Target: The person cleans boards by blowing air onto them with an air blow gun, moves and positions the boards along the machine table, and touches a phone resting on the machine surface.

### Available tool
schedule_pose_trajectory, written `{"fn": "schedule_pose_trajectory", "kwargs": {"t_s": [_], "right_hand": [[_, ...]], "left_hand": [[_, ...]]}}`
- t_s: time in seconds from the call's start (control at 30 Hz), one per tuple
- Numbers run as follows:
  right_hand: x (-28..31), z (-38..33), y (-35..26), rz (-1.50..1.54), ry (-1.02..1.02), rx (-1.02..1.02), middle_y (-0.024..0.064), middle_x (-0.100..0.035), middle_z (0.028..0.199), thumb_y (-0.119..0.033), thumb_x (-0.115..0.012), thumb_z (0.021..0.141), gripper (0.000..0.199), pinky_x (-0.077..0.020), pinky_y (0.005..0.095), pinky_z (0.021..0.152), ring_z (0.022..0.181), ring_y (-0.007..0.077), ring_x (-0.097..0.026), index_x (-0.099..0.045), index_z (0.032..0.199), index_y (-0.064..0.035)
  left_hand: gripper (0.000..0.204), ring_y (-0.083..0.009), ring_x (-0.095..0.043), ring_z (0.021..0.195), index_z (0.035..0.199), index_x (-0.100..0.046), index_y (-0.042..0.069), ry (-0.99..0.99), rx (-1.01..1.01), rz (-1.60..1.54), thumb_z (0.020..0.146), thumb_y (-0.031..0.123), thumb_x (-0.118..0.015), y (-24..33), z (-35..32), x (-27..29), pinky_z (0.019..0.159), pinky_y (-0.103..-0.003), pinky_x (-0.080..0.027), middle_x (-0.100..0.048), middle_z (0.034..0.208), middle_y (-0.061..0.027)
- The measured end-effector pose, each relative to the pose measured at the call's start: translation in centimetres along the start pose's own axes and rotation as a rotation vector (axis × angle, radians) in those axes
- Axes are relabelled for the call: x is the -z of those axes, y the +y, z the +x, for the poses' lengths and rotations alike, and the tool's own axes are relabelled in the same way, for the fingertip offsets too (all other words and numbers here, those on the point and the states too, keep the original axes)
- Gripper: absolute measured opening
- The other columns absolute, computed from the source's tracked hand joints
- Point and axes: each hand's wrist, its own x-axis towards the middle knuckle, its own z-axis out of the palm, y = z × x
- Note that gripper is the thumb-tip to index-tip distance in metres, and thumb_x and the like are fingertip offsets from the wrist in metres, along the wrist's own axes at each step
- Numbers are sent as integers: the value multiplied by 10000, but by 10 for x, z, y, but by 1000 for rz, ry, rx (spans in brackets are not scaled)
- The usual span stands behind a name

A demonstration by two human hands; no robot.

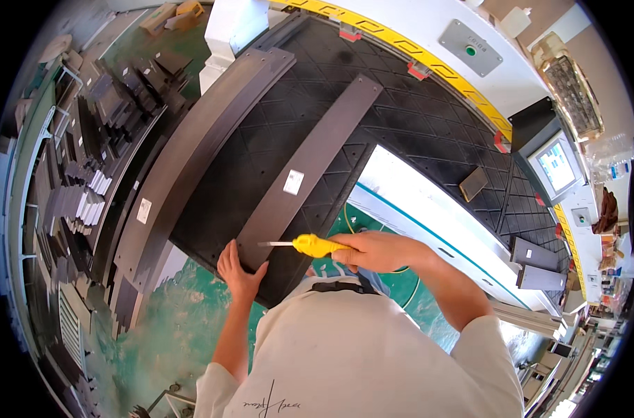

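Observation:
My right hand (375,251) is closed around the yellow handle of a screwdriver (315,245). Its metal shaft points left, over the near end of a long dark brown board (313,160). At that near end my left hand (241,273) has its thumb and fingers spread across the board's end, touching it. A white label (293,182) is stuck on the board's top face. The board lies on a black, grooved work table (261,115). Whether the screwdriver's tip touches the board I cannot tell.
Left of the board lies a stack of long brown boards (184,150). Farther left stand racks of dark panels (97,139). A white machine beam with a yellow strip (379,31) crosses the back. At right are a screen (555,164), a small block (474,184) and short panels (540,278).

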Motion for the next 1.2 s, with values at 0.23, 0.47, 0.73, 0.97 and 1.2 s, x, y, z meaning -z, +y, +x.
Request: {"fn": "schedule_pose_trajectory", "kwargs": {"t_s": [0.23,0.47,0.73,0.97,1.2], "right_hand": [[-13,-24,24,-68,108,-39,105,-720,930,-526,-391,1127,541,-516,420,801,869,256,-698,-559,1418,-103],[-3,-61,92,136,141,11,56,-703,901,-480,-460,1120,562,-502,341,727,748,159,-630,-507,1443,-23],[18,-101,136,1488,218,199,161,-714,1187,-184,-608,1006,722,-315,217,414,449,41,-364,-257,1616,-23],[34,-64,138,1644,381,264,233,-616,1385,-191,-634,961,728,-338,201,401,456,50,-354,-297,1589,-39],[17,-53,127,1784,582,244,85,-607,1057,-145,-621,935,644,-326,207,392,528,68,-409,-359,1520,-78]], "left_hand": [[1048,-418,-479,1338,1544,-453,20,61,-25,22,689,402,-925,20,30,-23,1163,-564,-331,-556,1451,-197],[1016,-436,-462,1376,1549,-426,-11,81,-77,146,743,405,-885,33,52,-44,1190,-582,-318,-534,1484,-215],[895,-428,-472,1381,1553,-463,111,35,-119,323,826,491,-818,65,117,-86,1132,-604,-356,-478,1564,-206],[1000,-390,-502,1340,1561,-460,138,-42,25,257,732,496,-888,103,201,-121,1078,-588,-392,-554,1487,-121],[958,-381,-510,1325,1514,-513,134,16,-12,208,710,472,-910,108,255,-142,1045,-594,-418,-585,1445,-113]]}}
